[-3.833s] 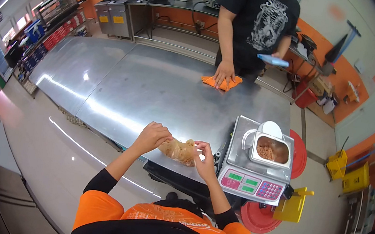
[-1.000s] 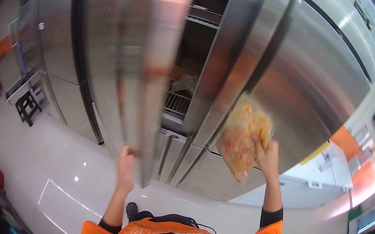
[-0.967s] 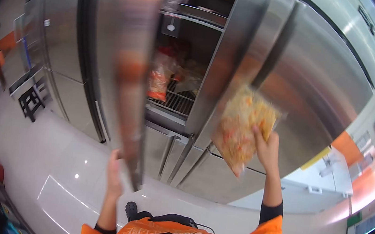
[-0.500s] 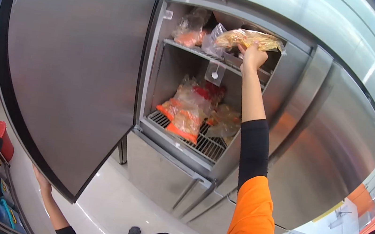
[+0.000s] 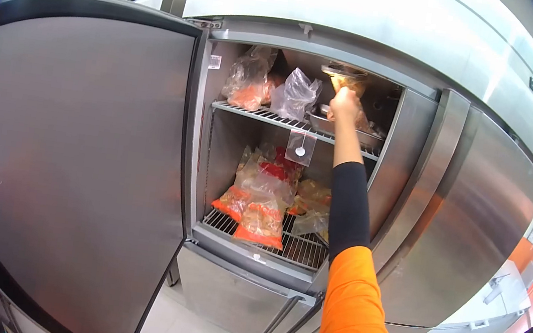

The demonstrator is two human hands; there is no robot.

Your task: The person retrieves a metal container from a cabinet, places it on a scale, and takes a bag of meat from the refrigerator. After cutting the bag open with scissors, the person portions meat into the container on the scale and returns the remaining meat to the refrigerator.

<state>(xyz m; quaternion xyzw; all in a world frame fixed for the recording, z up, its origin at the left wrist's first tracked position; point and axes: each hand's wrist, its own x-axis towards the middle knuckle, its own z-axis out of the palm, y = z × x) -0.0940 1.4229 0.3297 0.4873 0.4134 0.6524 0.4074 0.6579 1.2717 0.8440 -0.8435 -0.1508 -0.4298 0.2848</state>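
Note:
My right hand (image 5: 344, 105) reaches into the upper compartment of a steel fridge, its fingers closed on a clear bag of yellowish food (image 5: 346, 83). Most of that bag is hidden behind the hand. Just below it, a metal tray (image 5: 364, 138) stands on the upper wire shelf (image 5: 273, 117). To the left on this shelf are a whitish plastic bag (image 5: 297, 95) and a clear bag with pinkish contents (image 5: 247, 95). My left hand is out of view.
The fridge door (image 5: 74, 141) stands wide open on the left. Several bags with orange bottoms (image 5: 261, 223) lie on the lower rack (image 5: 303, 249). A closed steel door (image 5: 482, 215) is on the right. A white counter (image 5: 491, 300) stands at lower right.
The fridge door has swung wide open. My right hand has carried the bag of food from outside into the upper compartment. My left hand, earlier at the door edge, has left the view.

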